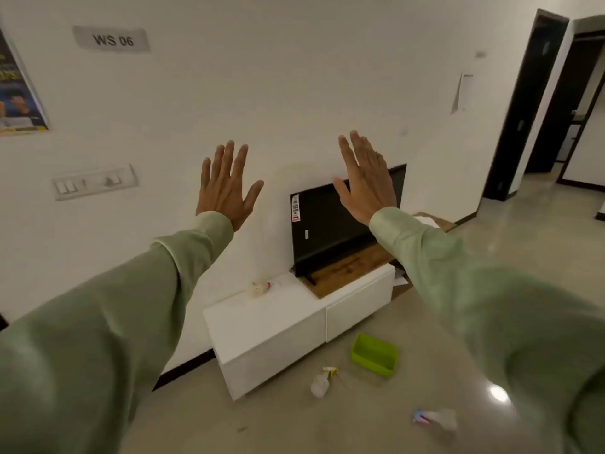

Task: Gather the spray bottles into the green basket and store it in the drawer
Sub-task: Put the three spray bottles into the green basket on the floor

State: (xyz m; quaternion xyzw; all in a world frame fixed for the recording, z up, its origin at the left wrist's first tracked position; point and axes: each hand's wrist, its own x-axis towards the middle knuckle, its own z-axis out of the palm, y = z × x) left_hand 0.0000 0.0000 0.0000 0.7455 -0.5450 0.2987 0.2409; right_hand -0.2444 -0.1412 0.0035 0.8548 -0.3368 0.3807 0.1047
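Count of task items in view: three spray bottles, one green basket, one white cabinet with two drawer fronts.

Nearest to me, on the floor point(458, 257), a spray bottle with a pink and blue head point(437, 418) lies on its side, below my right sleeve point(491, 290). Farther out, a second spray bottle with a yellow trigger point(322, 381) also lies on its side on the floor, just in front of the cabinet's left drawer front point(271, 352). The green basket point(375, 354) sits upright on the floor to the right of that bottle, near but apart from it, in front of the right drawer front point(358, 306). It appears to hold nothing. Both drawer fronts are shut.

On the top of the white cabinet point(262, 312), near its rear edge, the third spray bottle with a red tip point(259, 288) lies on its side. A black screen point(330, 231) leans against the wall at the right rear of the cabinet top, on a wooden board.

My left hand point(226, 186) and right hand point(365, 183) are raised in front of the wall (backs toward me), fingers point(229, 155) fully extended and spread. Neither hand holds or touches anything. All three bottles and the basket lie well below and apart from both hands; the right hand overlaps the screen in view only.
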